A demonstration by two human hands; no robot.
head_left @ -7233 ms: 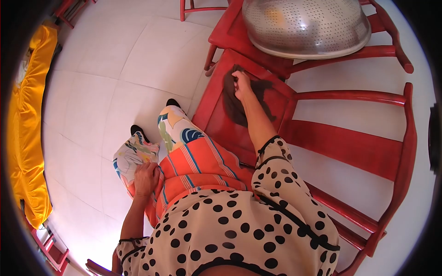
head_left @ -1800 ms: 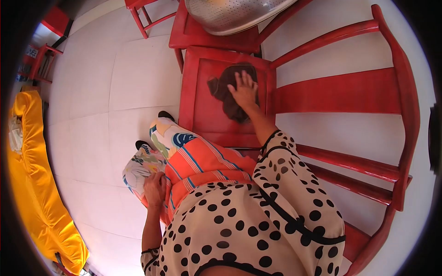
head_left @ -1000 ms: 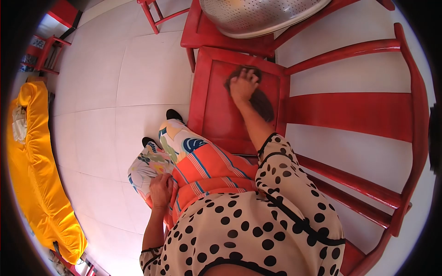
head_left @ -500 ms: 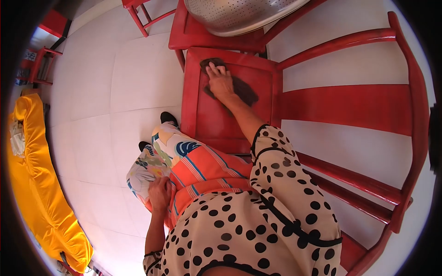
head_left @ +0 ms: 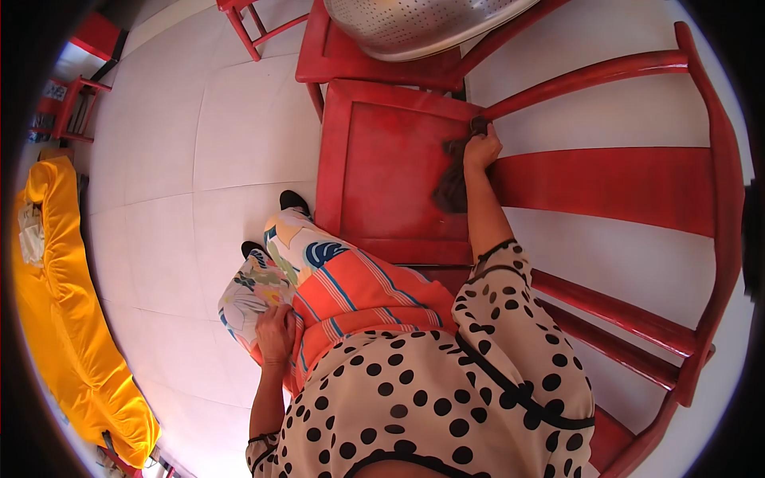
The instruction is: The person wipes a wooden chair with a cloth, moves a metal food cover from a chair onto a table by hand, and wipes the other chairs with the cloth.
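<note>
A red wooden chair (head_left: 382, 167) stands in front of me, its backrest off to the right. My right hand (head_left: 482, 149) grips a dark brown cloth (head_left: 453, 185) at the rear edge of the seat, by the base of the backrest. Part of the cloth hangs loosely over the seat beside my wrist. My left hand (head_left: 276, 328) rests on my thigh against the orange striped apron (head_left: 343, 287); its fingers are curled, and what they hold, if anything, is hidden.
Behind this seat, a perforated metal basin (head_left: 422, 28) sits on another red chair (head_left: 311, 68). A yellow cloth-covered piece (head_left: 72, 319) runs along the left side. More red furniture (head_left: 76, 111) stands at the far left.
My right hand has moved the cloth from the seat's far left part across to the right, by the backrest. My left hand has stayed on my thigh.
</note>
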